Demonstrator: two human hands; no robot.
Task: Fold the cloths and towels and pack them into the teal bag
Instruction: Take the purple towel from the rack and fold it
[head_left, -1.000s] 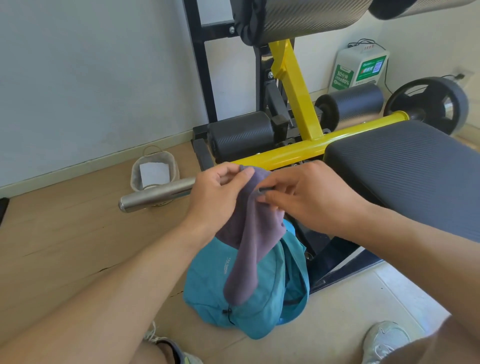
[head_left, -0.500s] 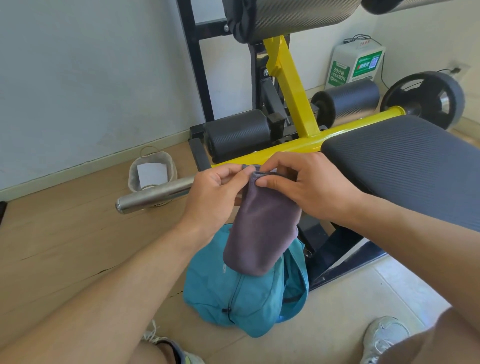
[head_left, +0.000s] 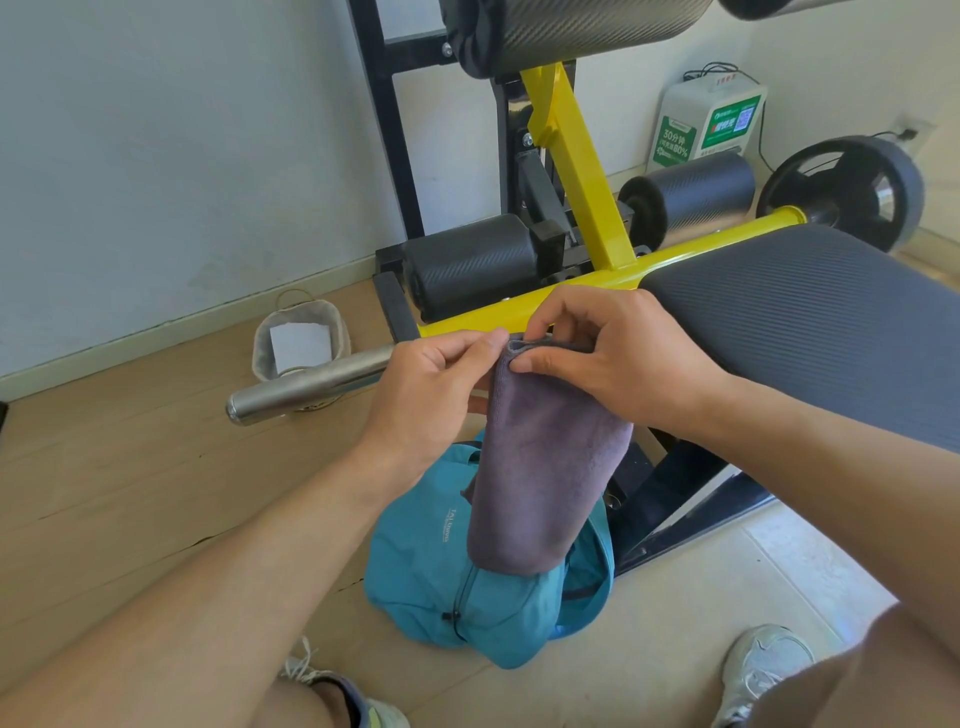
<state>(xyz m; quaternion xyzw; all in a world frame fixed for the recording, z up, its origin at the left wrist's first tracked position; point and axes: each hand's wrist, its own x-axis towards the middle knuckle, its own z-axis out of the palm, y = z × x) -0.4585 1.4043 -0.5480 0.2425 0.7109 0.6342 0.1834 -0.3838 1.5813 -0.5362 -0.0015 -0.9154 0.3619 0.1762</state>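
Note:
A purple-grey towel (head_left: 540, 478) hangs folded in the air above the teal bag (head_left: 431, 587), which lies slumped on the floor between my feet. My left hand (head_left: 431, 395) pinches the towel's top left corner. My right hand (head_left: 613, 353) pinches the same top edge just to the right, thumb and forefinger on the stacked layers. The towel's lower fold covers part of the bag's top.
A yellow-framed weight bench (head_left: 810, 322) with a dark pad fills the right side. A steel bar end (head_left: 306, 387) juts left behind my hands. A small fabric basket (head_left: 332, 322) stands near the wall. My shoes (head_left: 763, 670) are at the bottom.
The towel has been doubled over: one second ago it hung long and narrow, now it hangs shorter and wider. Both hands came together at its top edge.

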